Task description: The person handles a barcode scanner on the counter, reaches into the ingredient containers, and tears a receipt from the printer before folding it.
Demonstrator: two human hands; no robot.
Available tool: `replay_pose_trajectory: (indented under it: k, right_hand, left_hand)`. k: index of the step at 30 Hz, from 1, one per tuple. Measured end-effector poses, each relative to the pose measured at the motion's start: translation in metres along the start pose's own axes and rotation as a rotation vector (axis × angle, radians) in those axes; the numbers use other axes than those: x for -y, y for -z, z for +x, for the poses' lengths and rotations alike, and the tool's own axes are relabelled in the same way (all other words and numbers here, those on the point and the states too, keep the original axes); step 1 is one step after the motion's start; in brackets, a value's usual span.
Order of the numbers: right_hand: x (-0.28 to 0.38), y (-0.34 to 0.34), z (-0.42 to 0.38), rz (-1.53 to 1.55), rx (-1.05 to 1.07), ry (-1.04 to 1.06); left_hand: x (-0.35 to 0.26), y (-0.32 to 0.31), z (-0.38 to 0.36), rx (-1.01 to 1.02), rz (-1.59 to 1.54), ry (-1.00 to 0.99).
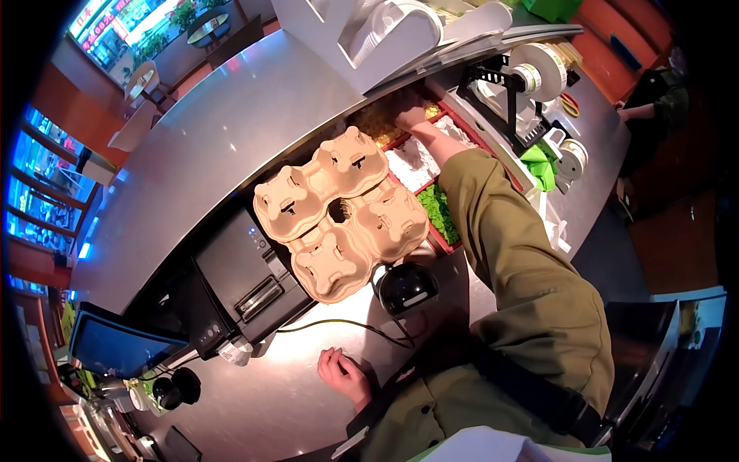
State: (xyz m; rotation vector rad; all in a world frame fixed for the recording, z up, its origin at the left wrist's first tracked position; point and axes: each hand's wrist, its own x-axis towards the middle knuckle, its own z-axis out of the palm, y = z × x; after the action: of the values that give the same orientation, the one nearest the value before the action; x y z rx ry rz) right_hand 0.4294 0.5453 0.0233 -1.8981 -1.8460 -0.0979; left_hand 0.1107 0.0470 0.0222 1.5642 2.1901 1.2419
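Reaching over a glossy metal counter (pixel 262 400), the right hand (pixel 410 116) is going into a red divided tray (pixel 424 186) by yellow items (pixel 432 111); shadow is hiding whether its fingers are open or closed. The left hand (pixel 342 376), half-open, is curling loosely nearby. A cardboard cup carrier (pixel 385 223) is sitting close beside the tray; beyond, chairs (pixel 142 82) are standing near a bright window (pixel 115 38).

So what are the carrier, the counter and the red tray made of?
The carrier looks like moulded paper pulp: matte, tan, with soft rounded ribs and cups.

The counter seems to be metal, probably stainless steel, since it is smooth, grey and softly reflective.

The red tray may be plastic, judging by its even colour; painted material is possible too.
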Motion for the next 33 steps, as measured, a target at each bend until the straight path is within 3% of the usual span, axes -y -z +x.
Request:
replay_pose_trajectory:
  k: [3, 6, 9, 10, 12, 16, 17, 22, 24, 26, 28, 31, 32, 33]
  right_hand:
    - [0.024, 0.025, -0.020, -0.206, -0.114, -0.140]
    - [0.052, 0.068, -0.033, -0.518, 0.408, -0.460]
    - [0.048, 0.038, -0.028, -0.460, 0.596, -0.475]
    - [0.047, 0.009, -0.039, -0.560, 0.154, -0.375]
    - [0.049, -0.002, -0.039, -0.175, -0.177, -0.293]
    - [0.039, -0.006, -0.031, -0.160, -0.207, -0.147]
    - [0.047, 0.025, -0.029, -0.173, 0.096, -0.251]
    - [0.050, 0.024, -0.040, -0.302, 0.036, -0.306]
    - [0.050, 0.016, -0.052, -0.513, -0.062, -0.176]
    - [0.055, 0.030, -0.051, -0.521, 0.063, -0.114]
    - [0.055, 0.054, -0.048, -0.324, 0.430, -0.107]
    - [0.055, 0.059, -0.048, -0.245, 0.539, -0.095]
    - [0.063, 0.075, -0.048, -0.358, 0.656, -0.094]
    - [0.061, 0.063, -0.050, -0.483, 0.280, -0.051]
  left_hand:
    - [0.002, 0.000, -0.003, -0.021, -0.028, -0.004]
    - [0.005, -0.002, -0.004, -0.052, -0.057, 0.026]
    - [0.002, -0.002, -0.001, -0.030, -0.035, 0.002]
    - [0.004, -0.002, -0.002, -0.035, -0.049, -0.006]
    - [0.007, -0.002, -0.005, -0.060, -0.055, -0.013]
    - [0.005, -0.002, -0.006, -0.075, -0.066, -0.007]
    - [0.007, -0.002, -0.007, -0.075, -0.071, -0.003]
    - [0.003, 0.000, -0.008, -0.086, -0.087, 0.047]
    - [0.002, 0.001, -0.007, -0.078, -0.073, 0.044]
    - [0.001, -0.002, -0.008, -0.093, -0.099, 0.068]
    - [0.002, -0.002, -0.007, -0.109, -0.128, 0.079]
    - [0.000, -0.003, -0.008, -0.111, -0.156, 0.084]
    - [-0.002, -0.001, -0.006, -0.097, -0.146, 0.071]
    - [-0.002, 0.001, -0.005, -0.084, -0.137, 0.056]
